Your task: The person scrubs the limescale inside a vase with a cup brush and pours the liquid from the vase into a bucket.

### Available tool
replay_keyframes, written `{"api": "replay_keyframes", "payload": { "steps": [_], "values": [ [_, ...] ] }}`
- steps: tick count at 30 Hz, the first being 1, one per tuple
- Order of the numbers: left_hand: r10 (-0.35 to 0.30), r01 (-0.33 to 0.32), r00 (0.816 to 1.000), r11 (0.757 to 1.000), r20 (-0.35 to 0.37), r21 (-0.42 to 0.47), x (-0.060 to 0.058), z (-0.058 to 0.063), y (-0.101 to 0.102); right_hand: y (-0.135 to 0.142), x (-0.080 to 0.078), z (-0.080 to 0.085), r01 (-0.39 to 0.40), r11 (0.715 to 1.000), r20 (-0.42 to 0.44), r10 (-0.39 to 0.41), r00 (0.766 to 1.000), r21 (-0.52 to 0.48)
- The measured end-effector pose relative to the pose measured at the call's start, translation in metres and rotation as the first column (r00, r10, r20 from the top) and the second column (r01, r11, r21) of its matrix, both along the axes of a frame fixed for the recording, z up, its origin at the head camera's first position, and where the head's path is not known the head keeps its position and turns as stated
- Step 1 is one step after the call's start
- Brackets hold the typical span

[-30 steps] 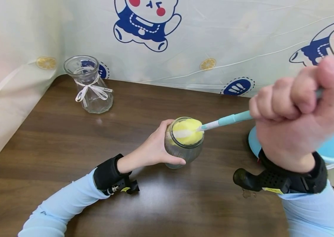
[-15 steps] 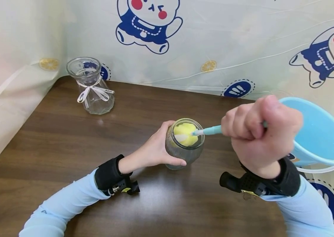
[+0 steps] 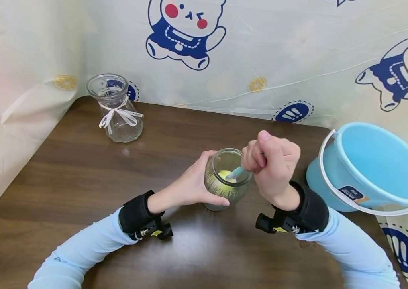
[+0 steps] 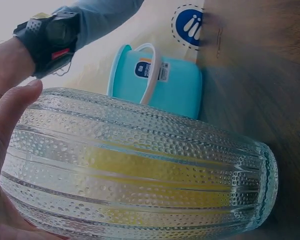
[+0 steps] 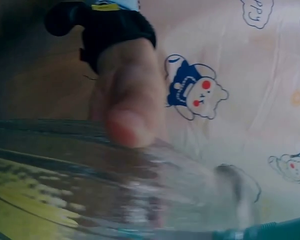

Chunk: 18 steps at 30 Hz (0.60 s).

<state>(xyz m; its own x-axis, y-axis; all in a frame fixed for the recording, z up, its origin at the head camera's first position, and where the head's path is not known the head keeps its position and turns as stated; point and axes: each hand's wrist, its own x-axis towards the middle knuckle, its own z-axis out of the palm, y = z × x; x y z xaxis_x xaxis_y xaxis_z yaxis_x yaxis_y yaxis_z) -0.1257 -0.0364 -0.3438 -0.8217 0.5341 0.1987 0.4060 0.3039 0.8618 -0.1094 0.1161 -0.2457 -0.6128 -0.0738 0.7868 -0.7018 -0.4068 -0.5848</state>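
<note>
My left hand [image 3: 193, 185] grips a ribbed, textured glass jar [image 3: 239, 194] that stands on the table, thumb along the near side. My right fist [image 3: 272, 164] holds the teal handle [image 3: 238, 173] of a sponge bottle brush close to the jar's rim. Down inside the jar, the brush's yellow sponge [image 4: 140, 165] shows through the glass in the left wrist view. In the right wrist view, my left thumb [image 5: 132, 127] lies on the glass and the teal handle [image 5: 275, 230] crosses the lower right corner. My right fist covers the upper handle.
A light blue bucket [image 3: 325, 188] with a white handle stands at the right table edge. A clear glass vase [image 3: 124, 130] with a white ribbon bow stands at the back left. A printed plastic sheet [image 3: 290, 52] hangs behind the brown table [image 3: 175, 144].
My right hand has moved left and down toward the jar. The yellow sponge has gone from the jar's mouth to deep inside. My left hand keeps its grip on the jar.
</note>
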Motion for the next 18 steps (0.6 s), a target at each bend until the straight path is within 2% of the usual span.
{"api": "replay_keyframes", "payload": {
  "steps": [5, 9, 18],
  "values": [
    [-0.002, 0.002, 1.000, 1.000, -0.014, 0.010, 0.000, 0.001, 0.002, 0.000, -0.003, -0.009, 0.051, 0.997, 0.067, -0.054, 0.996, 0.053],
    [-0.002, 0.002, 1.000, 1.000, -0.015, 0.013, 0.001, 0.001, 0.002, 0.000, -0.002, -0.010, 0.061, 0.996, 0.074, -0.066, 0.995, 0.070],
    [0.016, -0.015, 0.999, 1.000, -0.030, 0.003, 0.001, -0.002, 0.002, -0.001, 0.004, 0.002, 0.043, 0.994, 0.052, -0.049, 0.997, 0.102]
  ]
}}
